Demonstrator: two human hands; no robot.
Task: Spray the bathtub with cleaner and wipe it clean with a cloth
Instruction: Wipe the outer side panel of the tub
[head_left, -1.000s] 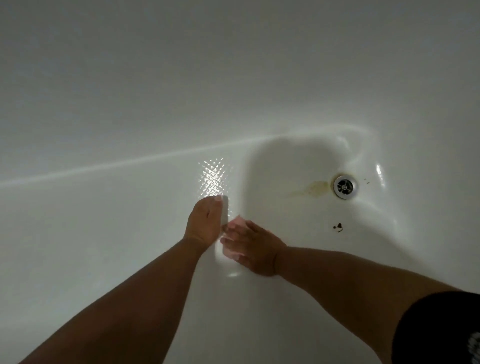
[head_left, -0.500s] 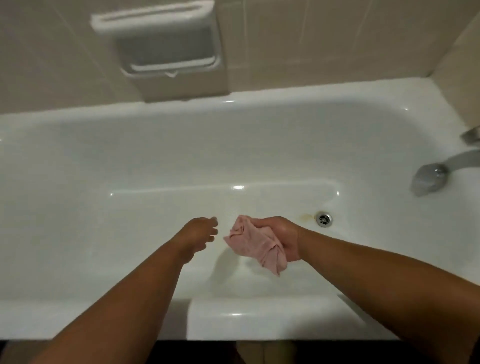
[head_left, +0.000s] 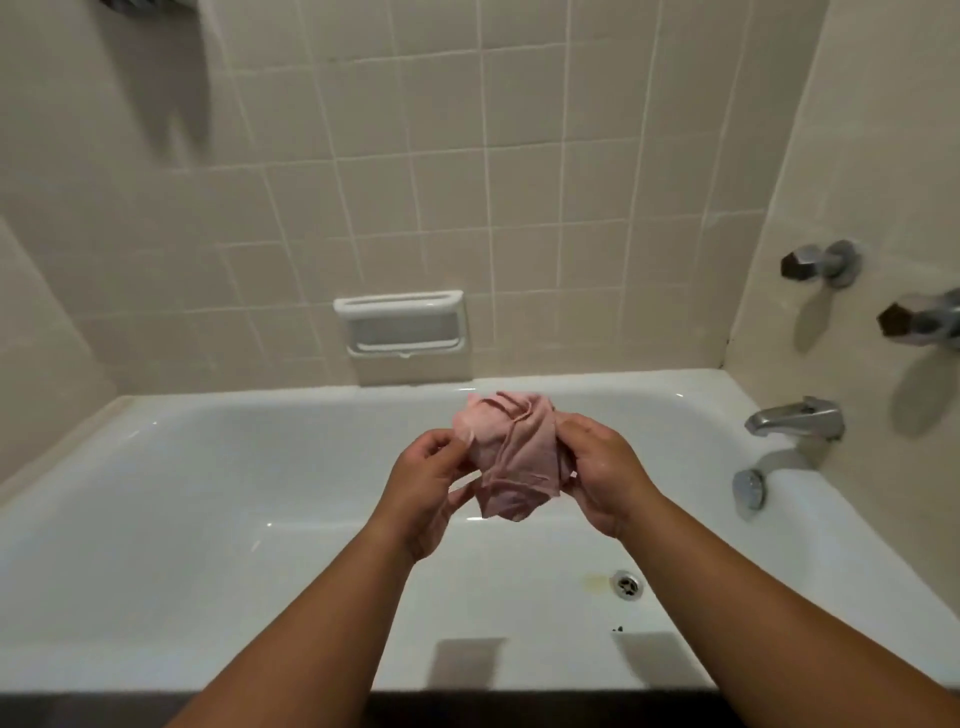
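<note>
The white glossy bathtub (head_left: 171, 525) filled the lower half of the view, its long side running from 9 o'clock to 3 o'clock. Above its basin, the left hand (head_left: 423, 486) had its fingers curled, pinching the left edge of a crumpled pink cloth (head_left: 511, 457). At 12 o'clock from that hand, a white ceramic soap dish (head_left: 399, 323) sat recessed in the beige tiled wall (head_left: 524, 197). The cloth hung in the air between the 2 hands, clear of the tub floor. The right hand (head_left: 597, 467) gripped its right side, fingers closed over the fabric. At 5 o'clock from the cloth, a yellowish stain (head_left: 595, 582) lay just beside the round metal drain (head_left: 627, 584). Towards 3 o'clock were a round metal overflow plate (head_left: 748, 488), a metal spout (head_left: 795, 420) and 2 metal tap handles (head_left: 821, 265).
</note>
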